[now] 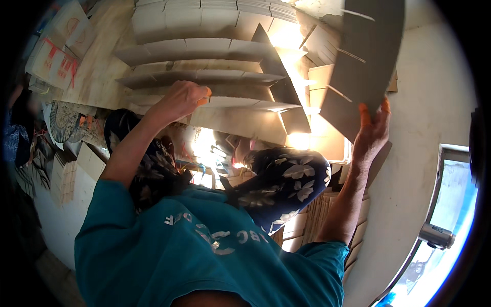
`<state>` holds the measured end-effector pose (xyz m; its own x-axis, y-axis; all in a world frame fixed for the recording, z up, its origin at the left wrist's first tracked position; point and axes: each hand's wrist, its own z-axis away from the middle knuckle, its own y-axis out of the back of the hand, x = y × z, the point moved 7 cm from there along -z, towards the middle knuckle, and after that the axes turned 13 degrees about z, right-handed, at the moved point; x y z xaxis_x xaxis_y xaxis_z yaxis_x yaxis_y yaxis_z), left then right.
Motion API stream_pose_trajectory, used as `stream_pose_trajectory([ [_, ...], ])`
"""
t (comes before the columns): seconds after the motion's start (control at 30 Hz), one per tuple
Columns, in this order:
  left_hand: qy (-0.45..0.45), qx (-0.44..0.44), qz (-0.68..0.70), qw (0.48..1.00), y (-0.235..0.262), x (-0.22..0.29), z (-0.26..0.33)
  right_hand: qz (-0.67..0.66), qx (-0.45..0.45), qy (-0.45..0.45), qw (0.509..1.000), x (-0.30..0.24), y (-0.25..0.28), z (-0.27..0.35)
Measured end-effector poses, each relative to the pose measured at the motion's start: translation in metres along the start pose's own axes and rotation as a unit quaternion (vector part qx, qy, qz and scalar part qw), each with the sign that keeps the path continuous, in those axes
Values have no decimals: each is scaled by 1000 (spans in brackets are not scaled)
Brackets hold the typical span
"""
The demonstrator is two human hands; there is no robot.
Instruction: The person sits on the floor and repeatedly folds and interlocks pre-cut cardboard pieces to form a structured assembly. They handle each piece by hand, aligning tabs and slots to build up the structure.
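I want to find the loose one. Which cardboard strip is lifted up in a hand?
The dark slotted strip at upper right, held by the right hand; the others stay slotted together.

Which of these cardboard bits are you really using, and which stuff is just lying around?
In use:
- slotted card, held up in the right hand
- divider grid of card strips, with the left hand on it

Lying about:
- card stacks at the left
- printed boxes at the upper left
- flat card pieces behind the grid
- window at the right
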<state>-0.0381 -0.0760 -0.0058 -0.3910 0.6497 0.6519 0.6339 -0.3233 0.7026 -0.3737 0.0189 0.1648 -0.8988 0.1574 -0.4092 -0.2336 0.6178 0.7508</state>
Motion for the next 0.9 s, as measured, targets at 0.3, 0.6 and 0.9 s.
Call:
stream_pose_trajectory([
  [0.3, 42, -48, 9, 998, -15, -8, 3, -123, -250, 52, 959, -63, -71, 24],
  [0.6, 89, -75, -25, 993, -23, -23, -2, -62, -272, 62, 958, -63, -98, 22],
  [0.9, 87, -71, -2, 994, -21, -20, -9, -83, -285, 69, 953, -60, -110, 12],
])
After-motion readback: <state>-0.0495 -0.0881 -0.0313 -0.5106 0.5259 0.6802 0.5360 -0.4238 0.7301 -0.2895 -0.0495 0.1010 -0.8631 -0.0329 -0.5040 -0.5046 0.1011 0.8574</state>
